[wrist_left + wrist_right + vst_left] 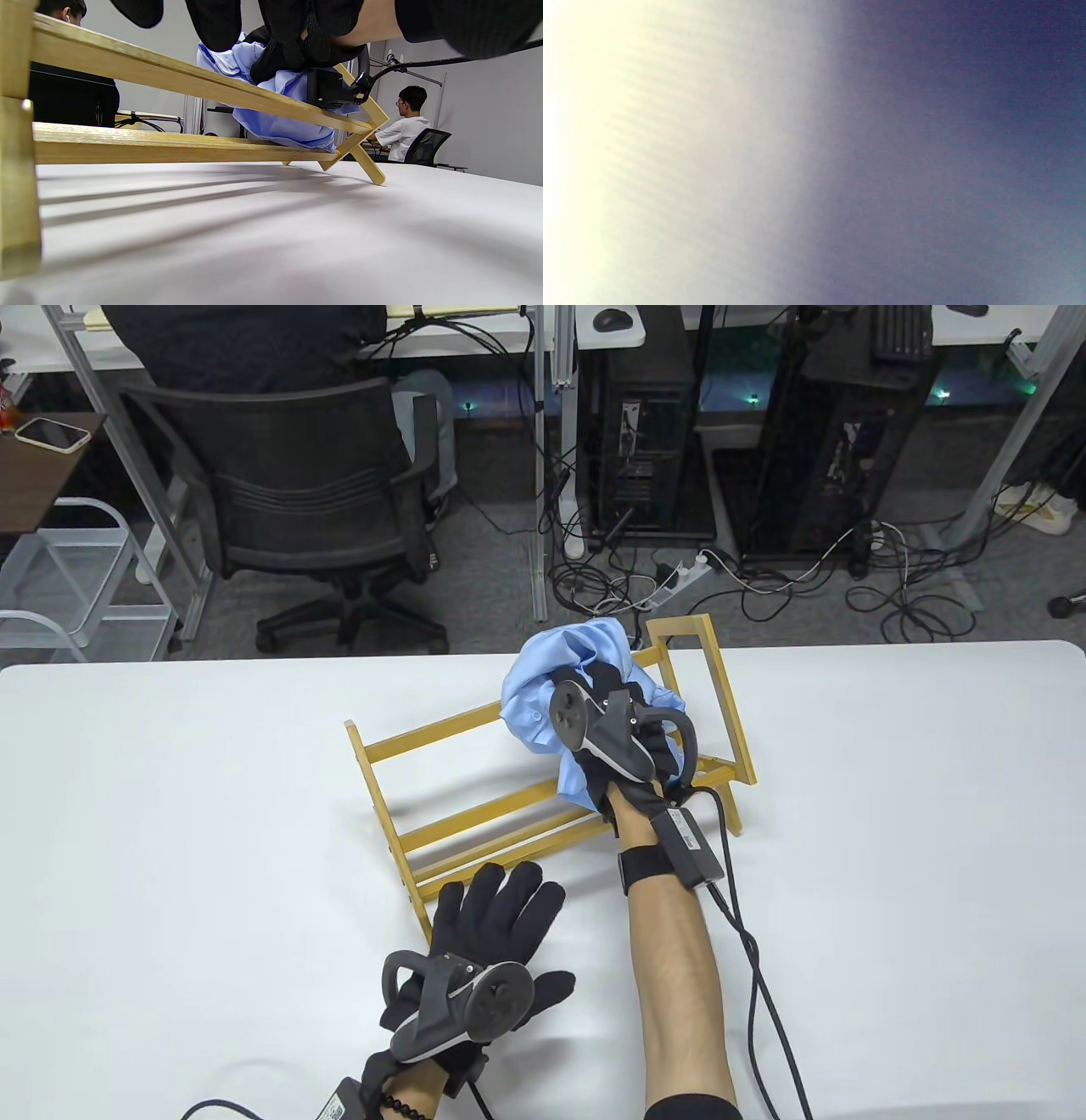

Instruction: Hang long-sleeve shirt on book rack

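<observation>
A yellow wooden book rack stands on the white table. A light blue long-sleeve shirt is bunched over the rack's right part. My right hand grips the bunched shirt on the rack. My left hand lies flat with fingers spread on the table, touching the rack's front left corner. In the left wrist view the rack's slats run across, with the shirt hanging between them under my right hand. The right wrist view is a blur of cloth.
The table's far edge lies just behind the rack. Beyond it stand an office chair, cables and computer towers on the floor. Cables trail from my right wrist over the table.
</observation>
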A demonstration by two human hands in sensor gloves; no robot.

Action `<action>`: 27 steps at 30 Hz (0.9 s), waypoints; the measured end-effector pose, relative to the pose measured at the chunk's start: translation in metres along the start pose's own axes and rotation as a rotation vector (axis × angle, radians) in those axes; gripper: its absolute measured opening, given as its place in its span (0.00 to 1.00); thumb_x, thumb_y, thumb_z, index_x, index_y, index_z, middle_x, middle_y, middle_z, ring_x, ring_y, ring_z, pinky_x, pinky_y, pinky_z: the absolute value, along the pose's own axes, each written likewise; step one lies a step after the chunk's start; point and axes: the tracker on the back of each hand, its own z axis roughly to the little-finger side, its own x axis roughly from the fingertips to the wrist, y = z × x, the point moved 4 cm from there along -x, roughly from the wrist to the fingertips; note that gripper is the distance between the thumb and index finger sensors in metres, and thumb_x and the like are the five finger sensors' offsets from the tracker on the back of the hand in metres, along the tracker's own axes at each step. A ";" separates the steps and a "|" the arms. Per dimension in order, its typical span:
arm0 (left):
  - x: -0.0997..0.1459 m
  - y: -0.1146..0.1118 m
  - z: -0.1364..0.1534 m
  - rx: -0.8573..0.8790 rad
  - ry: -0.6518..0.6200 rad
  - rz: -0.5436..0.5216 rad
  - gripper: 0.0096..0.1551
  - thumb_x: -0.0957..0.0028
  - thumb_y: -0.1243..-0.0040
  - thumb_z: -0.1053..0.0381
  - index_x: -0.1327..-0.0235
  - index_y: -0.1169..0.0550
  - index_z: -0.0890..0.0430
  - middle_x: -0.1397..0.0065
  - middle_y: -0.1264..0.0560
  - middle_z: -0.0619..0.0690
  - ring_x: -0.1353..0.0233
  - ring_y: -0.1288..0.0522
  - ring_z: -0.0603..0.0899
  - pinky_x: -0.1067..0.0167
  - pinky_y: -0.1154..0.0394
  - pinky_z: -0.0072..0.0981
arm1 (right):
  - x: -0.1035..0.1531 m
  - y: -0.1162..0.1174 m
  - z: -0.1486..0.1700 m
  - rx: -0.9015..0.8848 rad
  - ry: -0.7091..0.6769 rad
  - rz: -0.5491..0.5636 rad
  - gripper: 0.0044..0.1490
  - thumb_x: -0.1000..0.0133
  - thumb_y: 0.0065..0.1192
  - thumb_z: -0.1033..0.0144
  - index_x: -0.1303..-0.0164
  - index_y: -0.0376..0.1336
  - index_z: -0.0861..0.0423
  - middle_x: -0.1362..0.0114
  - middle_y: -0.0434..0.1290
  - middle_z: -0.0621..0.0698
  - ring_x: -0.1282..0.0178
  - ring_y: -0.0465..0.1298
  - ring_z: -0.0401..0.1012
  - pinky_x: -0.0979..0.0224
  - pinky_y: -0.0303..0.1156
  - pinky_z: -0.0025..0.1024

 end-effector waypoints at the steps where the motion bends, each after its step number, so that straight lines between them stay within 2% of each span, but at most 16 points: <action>1: 0.000 0.000 0.000 0.000 0.001 0.000 0.55 0.57 0.43 0.19 0.16 0.42 0.39 0.05 0.45 0.46 0.10 0.40 0.69 0.20 0.43 0.75 | 0.000 0.000 -0.001 0.004 -0.001 -0.004 0.44 0.51 0.68 0.43 0.27 0.50 0.30 0.19 0.61 0.44 0.32 0.75 0.47 0.41 0.81 0.33; 5: 0.001 0.000 0.000 0.000 0.000 -0.004 0.55 0.57 0.43 0.19 0.16 0.42 0.39 0.05 0.45 0.46 0.10 0.40 0.69 0.20 0.43 0.75 | 0.004 0.002 -0.004 0.002 -0.001 -0.054 0.48 0.53 0.64 0.36 0.24 0.47 0.31 0.17 0.58 0.45 0.28 0.73 0.48 0.38 0.80 0.36; 10: 0.001 -0.001 0.001 0.001 -0.002 -0.003 0.55 0.57 0.43 0.19 0.16 0.42 0.39 0.05 0.45 0.46 0.10 0.40 0.69 0.20 0.43 0.75 | 0.014 -0.003 -0.002 -0.010 -0.026 -0.109 0.56 0.56 0.58 0.26 0.20 0.41 0.33 0.11 0.50 0.48 0.17 0.63 0.55 0.22 0.71 0.54; 15: 0.001 -0.002 0.000 -0.007 -0.008 0.008 0.55 0.57 0.44 0.19 0.16 0.42 0.39 0.05 0.45 0.46 0.10 0.39 0.69 0.20 0.42 0.75 | 0.034 -0.013 0.003 0.007 -0.058 -0.124 0.58 0.57 0.54 0.23 0.19 0.40 0.33 0.08 0.45 0.49 0.13 0.57 0.58 0.18 0.63 0.64; 21: 0.003 -0.003 -0.002 -0.022 -0.018 0.011 0.55 0.57 0.44 0.19 0.16 0.42 0.39 0.05 0.44 0.46 0.10 0.39 0.69 0.21 0.42 0.75 | 0.063 -0.029 0.008 0.019 -0.092 -0.088 0.59 0.58 0.53 0.22 0.19 0.39 0.34 0.08 0.44 0.49 0.12 0.53 0.59 0.17 0.60 0.66; 27: 0.003 -0.003 -0.002 -0.024 -0.021 0.010 0.56 0.57 0.44 0.19 0.16 0.42 0.39 0.05 0.44 0.46 0.10 0.39 0.69 0.21 0.42 0.75 | 0.095 -0.030 0.010 0.015 -0.124 -0.080 0.59 0.58 0.52 0.22 0.19 0.39 0.33 0.08 0.42 0.49 0.11 0.50 0.60 0.16 0.57 0.67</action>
